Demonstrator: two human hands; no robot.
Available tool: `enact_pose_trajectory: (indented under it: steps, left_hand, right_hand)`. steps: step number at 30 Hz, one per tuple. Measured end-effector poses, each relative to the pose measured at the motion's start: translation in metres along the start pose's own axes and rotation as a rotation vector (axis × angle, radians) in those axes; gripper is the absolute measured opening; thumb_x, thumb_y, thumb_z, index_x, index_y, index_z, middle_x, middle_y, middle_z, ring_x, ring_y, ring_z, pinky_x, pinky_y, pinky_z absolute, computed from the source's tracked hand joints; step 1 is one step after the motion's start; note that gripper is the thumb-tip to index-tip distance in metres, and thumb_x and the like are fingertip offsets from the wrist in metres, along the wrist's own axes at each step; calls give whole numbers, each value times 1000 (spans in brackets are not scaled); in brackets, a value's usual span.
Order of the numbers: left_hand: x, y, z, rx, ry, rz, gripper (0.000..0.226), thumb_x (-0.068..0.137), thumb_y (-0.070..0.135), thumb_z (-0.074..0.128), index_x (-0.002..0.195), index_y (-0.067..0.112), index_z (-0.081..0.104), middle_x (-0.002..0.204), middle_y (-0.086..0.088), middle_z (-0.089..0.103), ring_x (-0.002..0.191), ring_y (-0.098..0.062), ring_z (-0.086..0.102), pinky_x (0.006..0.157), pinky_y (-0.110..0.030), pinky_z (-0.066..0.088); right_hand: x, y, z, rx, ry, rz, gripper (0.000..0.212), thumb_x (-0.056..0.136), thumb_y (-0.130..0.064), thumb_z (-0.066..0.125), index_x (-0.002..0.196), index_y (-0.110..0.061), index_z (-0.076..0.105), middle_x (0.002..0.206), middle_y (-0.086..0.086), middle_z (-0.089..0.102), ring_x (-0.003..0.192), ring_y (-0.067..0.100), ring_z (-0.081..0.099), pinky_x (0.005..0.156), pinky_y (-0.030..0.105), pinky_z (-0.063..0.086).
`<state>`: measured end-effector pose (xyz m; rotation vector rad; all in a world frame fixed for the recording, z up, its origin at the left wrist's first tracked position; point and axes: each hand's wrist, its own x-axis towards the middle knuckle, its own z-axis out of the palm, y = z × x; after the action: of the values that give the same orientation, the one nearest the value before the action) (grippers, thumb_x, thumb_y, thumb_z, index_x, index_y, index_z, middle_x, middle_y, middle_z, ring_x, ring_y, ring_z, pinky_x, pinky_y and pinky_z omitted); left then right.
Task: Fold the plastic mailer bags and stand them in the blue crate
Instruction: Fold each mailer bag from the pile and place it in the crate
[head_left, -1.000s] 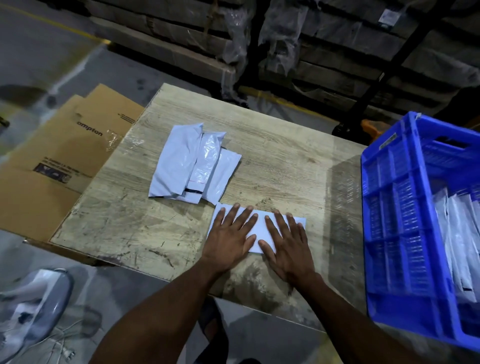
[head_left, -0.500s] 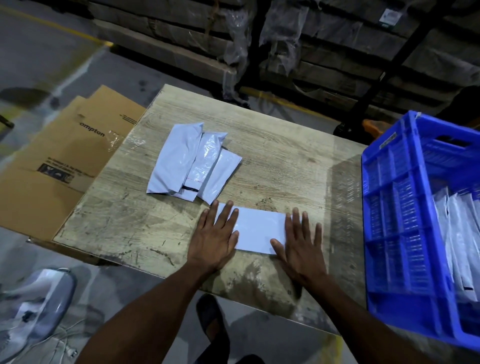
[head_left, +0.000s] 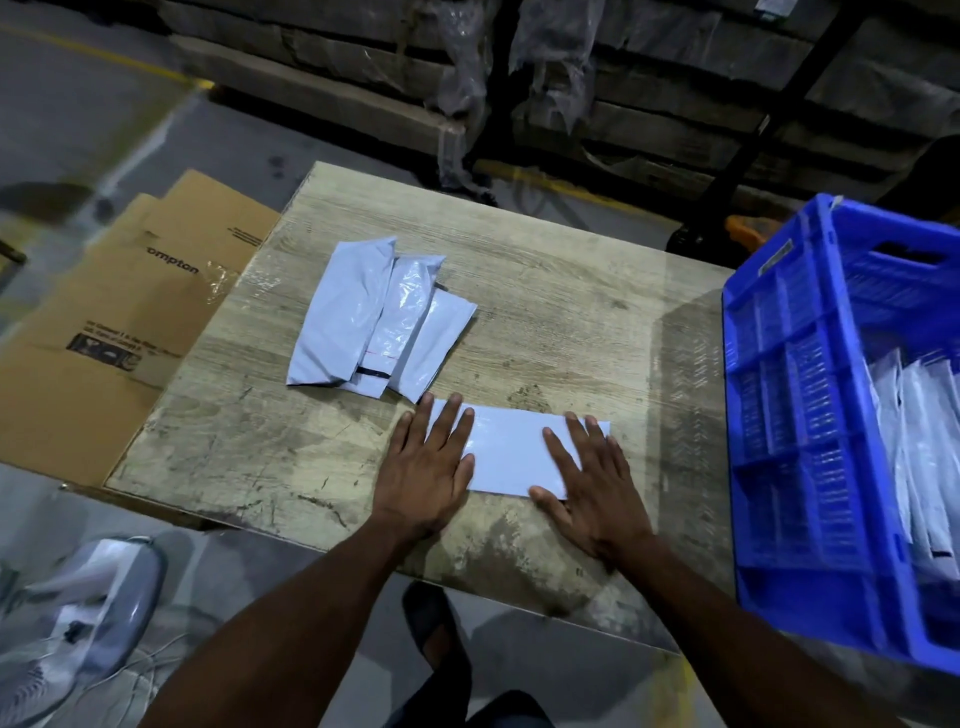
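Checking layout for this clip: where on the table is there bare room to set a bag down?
Bare wood lies on the far side of the table, beyond the loose mailer pile, and between that pile and the blue crate. The near left corner is also bare. It is crowded near the front, where the left hand and right hand press the folded mailer.

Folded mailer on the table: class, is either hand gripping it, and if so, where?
Neither grips it. The left hand presses flat on the folded mailer's left end, the right hand on its right end, fingers straight.
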<state>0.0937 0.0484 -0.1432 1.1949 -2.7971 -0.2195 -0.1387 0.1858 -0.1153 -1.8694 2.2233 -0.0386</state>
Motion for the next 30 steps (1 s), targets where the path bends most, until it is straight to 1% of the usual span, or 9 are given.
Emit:
enact_pose_trajectory:
  steps: [6, 8, 11, 15, 18, 20, 22, 25, 30]
  left_hand:
    - [3, -1, 0, 3, -2, 8, 63, 104, 45, 28, 161, 19, 33, 171, -4, 20, 158, -32, 9, 123, -55, 23]
    - [3, -1, -1, 5, -10, 23, 63, 104, 45, 28, 160, 19, 34, 170, -5, 22, 158, -33, 11, 122, -57, 25]
    - [4, -3, -3, -26, -25, 35, 65, 104, 48, 25, 161, 17, 31, 170, -7, 21, 158, -33, 12, 120, -59, 27]
    - [-6, -4, -6, -47, 1, 86, 84, 100, 64, 34, 165, 13, 15, 172, -14, 4, 159, -34, 0, 126, -56, 9]
    - [-14, -1, -9, 84, 100, 207, 68, 94, 45, 59, 152, 13, 47, 168, -17, 22, 156, -39, 16, 120, -64, 23]
    - [-12, 1, -11, 93, 171, 206, 48, 92, 28, 54, 137, 15, 62, 163, -16, 36, 152, -41, 29, 115, -68, 29]
    - [-9, 3, -15, 88, 207, 177, 47, 89, 20, 48, 133, 16, 65, 161, -16, 40, 150, -43, 32, 115, -71, 27]
    - [-10, 2, -22, 128, 227, 163, 54, 80, 10, 74, 132, 18, 64, 163, -15, 36, 153, -43, 26, 115, -73, 18]
    - [-9, 5, -48, 132, 322, 101, 31, 77, 23, 85, 104, 19, 71, 159, -12, 43, 154, -39, 26, 114, -75, 20]
  right_hand:
    - [1, 4, -9, -135, -34, -86, 94, 90, -82, 31, 162, -23, 16, 169, 11, 7, 155, 36, 2, 118, 66, 5]
    - [2, 8, -12, -197, -21, -215, 86, 95, -73, 36, 160, -18, 25, 167, 12, 19, 154, 37, 12, 118, 68, 12]
    - [5, 9, -12, -171, -34, -353, 67, 105, -59, 22, 157, -17, 22, 164, 11, 29, 151, 33, 24, 118, 53, 21]
    - [7, 8, -19, -135, -18, -337, 52, 107, -35, 25, 154, -14, 26, 159, 10, 37, 143, 35, 42, 110, 51, 42]
    - [5, 0, -26, -137, 20, -367, 61, 96, -18, 34, 156, -15, 25, 163, 9, 28, 143, 39, 40, 105, 56, 47]
    - [0, -7, -29, -179, 74, -482, 61, 94, -10, 31, 154, -19, 32, 164, 12, 26, 145, 42, 36, 109, 59, 38]
    - [-5, -8, -33, -235, 137, -628, 47, 103, -11, 27, 144, -21, 47, 163, 11, 30, 144, 44, 36, 109, 62, 34]
    - [-7, -3, -35, -267, 181, -704, 37, 106, -15, 32, 125, -14, 64, 162, 10, 33, 139, 43, 44, 99, 58, 49]
    - [-6, -6, -58, -173, 268, -670, 58, 89, 9, 28, 137, -6, 57, 161, 8, 35, 123, 36, 59, 72, 40, 57]
